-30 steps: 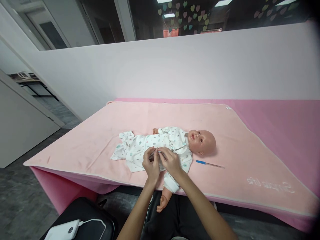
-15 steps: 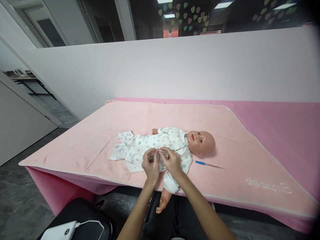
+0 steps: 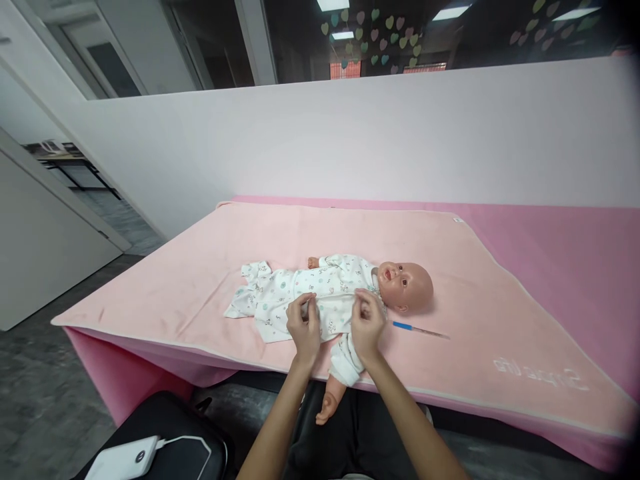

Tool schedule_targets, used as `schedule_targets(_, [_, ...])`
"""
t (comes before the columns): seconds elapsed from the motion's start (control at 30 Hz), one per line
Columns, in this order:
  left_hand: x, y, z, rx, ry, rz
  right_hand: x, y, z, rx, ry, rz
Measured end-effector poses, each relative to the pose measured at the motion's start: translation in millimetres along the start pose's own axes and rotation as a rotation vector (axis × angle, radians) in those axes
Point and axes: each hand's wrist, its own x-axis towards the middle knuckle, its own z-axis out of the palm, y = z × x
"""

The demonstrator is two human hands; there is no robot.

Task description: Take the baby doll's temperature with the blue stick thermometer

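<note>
Head view: hands have spread apart since a second ago. Left hand (image 3: 304, 325) and right hand (image 3: 367, 323) each pinch the doll's (image 3: 345, 293) romper (image 3: 295, 297), pulling it flat; doll lies on the table (image 3: 550, 280).

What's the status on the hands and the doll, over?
Left hand and right hand both pinching the doll's printed garment. Doll on its back on pink blanket. Thermometer lies apart, by the head.
</note>
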Motion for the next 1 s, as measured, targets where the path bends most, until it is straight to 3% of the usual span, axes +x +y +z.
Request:
schedule_targets(0.1, [5, -7, -3.6, 0.133, 0.024, 0.153, -4, 8, -44, -0.110, 0.088, 0.011])
schedule_targets(0.23, [23, -7, -2.8, 0.185, -0.042, 0.384, -4, 38, -123, -0.486, -0.042, -0.023])
schedule_targets(0.33, [44, 4, 7.3, 0.059, -0.221, 0.331, -3, 62, -171, -0.771, -0.202, -0.064])
schedule_targets(0.4, [56, 13, 17.5, -0.073, -0.436, 0.237, -4, 73, -190, -0.824, -0.282, -0.061])
schedule_targets(0.5, [68, 22, 30.5, -0.139, -0.796, 0.235, -7, 79, -198, -0.833, -0.285, -0.029])
schedule_targets(0.57, [72, 25, 33.3, -0.109, -0.923, 0.310, -9, 78, -196, -0.849, -0.255, -0.021])
schedule_targets(0.7, [78, 36, 28.1, 0.019, -1.073, 0.380, -8, 75, -192, -0.878, -0.254, -0.042])
schedule_targets(0.8, [84, 53, 27.6, 0.261, -1.158, 0.436, -7, 75, -192, -0.892, -0.259, -0.051])
schedule_targets(1.0, [98, 81, 55.4, 0.655, -1.290, 0.623, -5, 70, -190, -0.885, -0.253, -0.025])
